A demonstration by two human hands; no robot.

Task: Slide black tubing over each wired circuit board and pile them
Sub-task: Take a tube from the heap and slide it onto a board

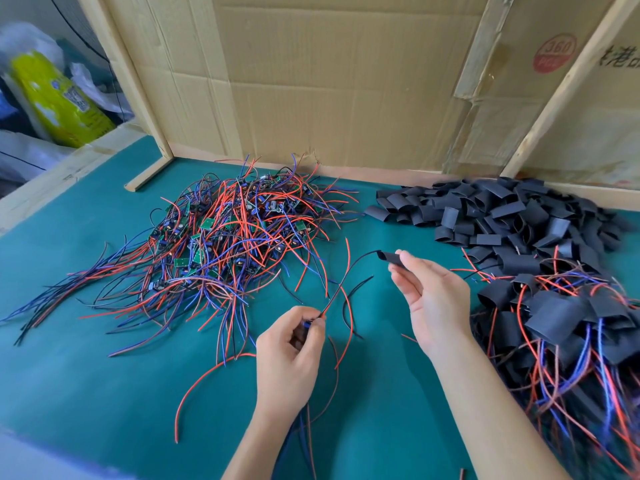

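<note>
the left hand (291, 344) pinches a wired circuit board (306, 325) above the bench (86, 358); the right hand (427, 296) pinches a black tubing piece (391, 258), its leads already threaded. best keep leads taut, sliding tubing squarely down.

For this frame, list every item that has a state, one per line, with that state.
Left hand: grips a wired board, wires leading up.
Right hand: pinches a black tube.
Black tube: held off the mat, a wire entering its end.
Bare board pile: tangled, unsleeved.
Loose tubing pile: empty sleeves heaped.
Finished pile: boards sleeved, wires trailing.
</note>
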